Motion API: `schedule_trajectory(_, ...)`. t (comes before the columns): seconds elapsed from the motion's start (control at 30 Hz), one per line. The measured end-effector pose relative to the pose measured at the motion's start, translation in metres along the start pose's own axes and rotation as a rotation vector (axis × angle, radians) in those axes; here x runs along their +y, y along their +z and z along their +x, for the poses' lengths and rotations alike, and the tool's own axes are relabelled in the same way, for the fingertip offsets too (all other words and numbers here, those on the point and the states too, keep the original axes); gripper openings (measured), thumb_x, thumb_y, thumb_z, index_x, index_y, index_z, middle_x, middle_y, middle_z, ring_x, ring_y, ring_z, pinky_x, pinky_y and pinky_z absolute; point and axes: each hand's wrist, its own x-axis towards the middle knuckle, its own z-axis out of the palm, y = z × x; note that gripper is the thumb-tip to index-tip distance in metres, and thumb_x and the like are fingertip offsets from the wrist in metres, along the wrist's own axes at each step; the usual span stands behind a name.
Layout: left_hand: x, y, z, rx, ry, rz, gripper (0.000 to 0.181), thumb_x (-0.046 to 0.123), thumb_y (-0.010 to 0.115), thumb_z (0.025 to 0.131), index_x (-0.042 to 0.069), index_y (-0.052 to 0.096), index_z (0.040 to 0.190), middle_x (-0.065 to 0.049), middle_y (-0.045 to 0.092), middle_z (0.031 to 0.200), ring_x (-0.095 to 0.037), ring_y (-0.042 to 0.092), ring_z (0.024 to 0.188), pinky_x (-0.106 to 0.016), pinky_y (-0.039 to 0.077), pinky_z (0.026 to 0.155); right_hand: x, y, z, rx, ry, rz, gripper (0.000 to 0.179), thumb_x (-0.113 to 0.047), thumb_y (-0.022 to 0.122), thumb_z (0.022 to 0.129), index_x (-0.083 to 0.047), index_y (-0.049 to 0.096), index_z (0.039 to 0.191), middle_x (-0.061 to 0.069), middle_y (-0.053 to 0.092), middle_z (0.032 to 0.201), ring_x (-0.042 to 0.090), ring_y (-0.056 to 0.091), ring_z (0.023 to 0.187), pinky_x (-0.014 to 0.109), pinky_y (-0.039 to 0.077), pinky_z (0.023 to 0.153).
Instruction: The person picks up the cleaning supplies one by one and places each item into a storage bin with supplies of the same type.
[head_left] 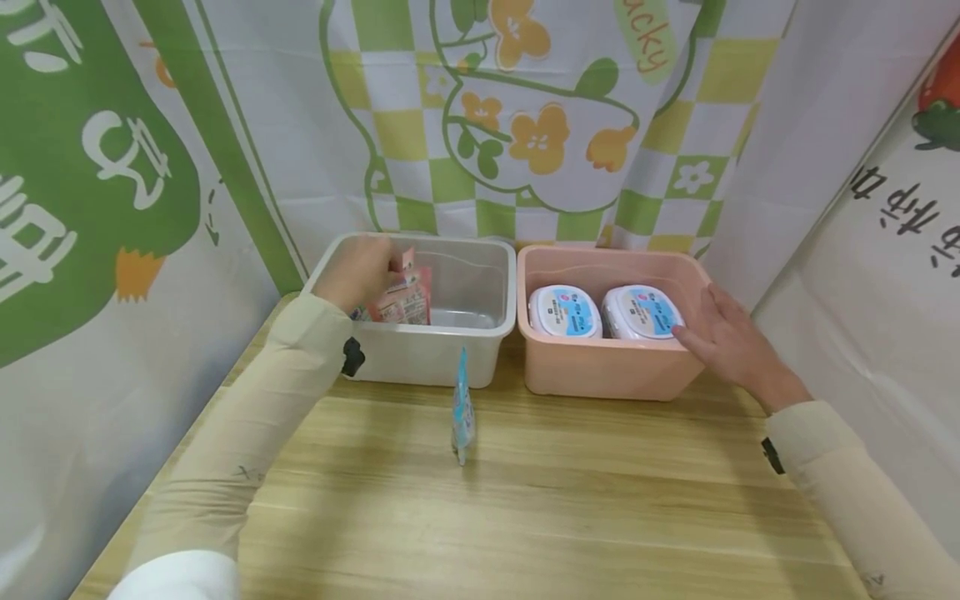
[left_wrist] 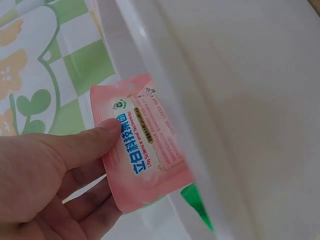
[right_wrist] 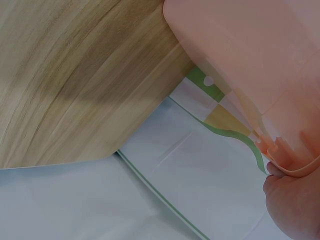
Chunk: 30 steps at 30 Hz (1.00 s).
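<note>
A pink packet (left_wrist: 150, 160) is pinched between the thumb and fingers of the left hand (head_left: 358, 275) at the grey bin (head_left: 420, 354), towards eleven o'clock from the wearer. Towards one o'clock, the pink bin (head_left: 600, 371), in which two white tubs (head_left: 564, 311) are held, is touched at its right end by the widely spread right hand (head_left: 738, 354). Nearer, towards twelve o'clock, a blue packet (head_left: 462, 417) is stood upright on the wooden table (head_left: 600, 508).
</note>
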Motion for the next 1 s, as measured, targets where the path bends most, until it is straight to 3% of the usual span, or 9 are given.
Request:
schedule_trajectory(0.13,-0.001,0.005,-0.001,0.022,0.022,0.028,0.013,0.015,0.076,0.098,0.005,0.081,0.092,-0.013,0.080,0.090,-0.020,0.070,0.062,-0.041,0.056,0.078,0.000,0.000,-0.001,-0.001,0.000,-0.001,0.102,-0.065,0.038,0.107,0.002,-0.015,0.163,0.020,-0.026,0.173,0.051,-0.012,0.161,0.074,0.002,0.126)
schedule_trajectory(0.37,-0.006,0.016,0.001,-0.035,0.000,-0.158,0.014,0.004,0.070,0.100,-0.005,0.079,0.095,-0.024,0.079,0.095,-0.021,0.068,0.058,-0.030,0.054,0.060,0.000,0.001,-0.002,-0.005,-0.002,-0.004,0.102,-0.066,0.037,0.107,0.003,-0.015,0.163,0.021,-0.025,0.173,0.051,-0.012,0.161,0.073,0.002,0.127)
schedule_trajectory(0.57,-0.008,0.021,0.002,-0.047,-0.013,-0.180,0.013,0.002,0.069,0.100,-0.007,0.079,0.099,-0.026,0.078,0.099,-0.022,0.068,0.064,-0.026,0.053,0.056,0.001,0.001,-0.001,-0.006,-0.005,-0.012,0.101,-0.064,0.036,0.108,0.004,-0.015,0.162,0.022,-0.026,0.172,0.051,-0.013,0.161,0.073,0.002,0.127)
schedule_trajectory(0.77,-0.008,0.026,0.001,-0.067,-0.029,-0.180,0.014,0.002,0.067,0.101,-0.006,0.078,0.101,-0.025,0.078,0.101,-0.026,0.068,0.075,-0.032,0.056,0.064,-0.001,0.000,-0.001,-0.002,-0.004,-0.007,0.101,-0.064,0.037,0.108,0.003,-0.015,0.163,0.022,-0.025,0.173,0.052,-0.012,0.161,0.073,0.002,0.127)
schedule_trajectory(1.0,-0.013,0.032,0.004,-0.057,-0.035,-0.118,0.014,0.006,0.070,0.100,-0.004,0.080,0.098,-0.022,0.079,0.099,-0.030,0.067,0.083,-0.044,0.055,0.077,-0.002,0.000,-0.001,-0.003,-0.003,-0.002,0.100,-0.063,0.037,0.108,0.003,-0.015,0.163,0.021,-0.027,0.172,0.051,-0.013,0.161,0.074,0.002,0.126)
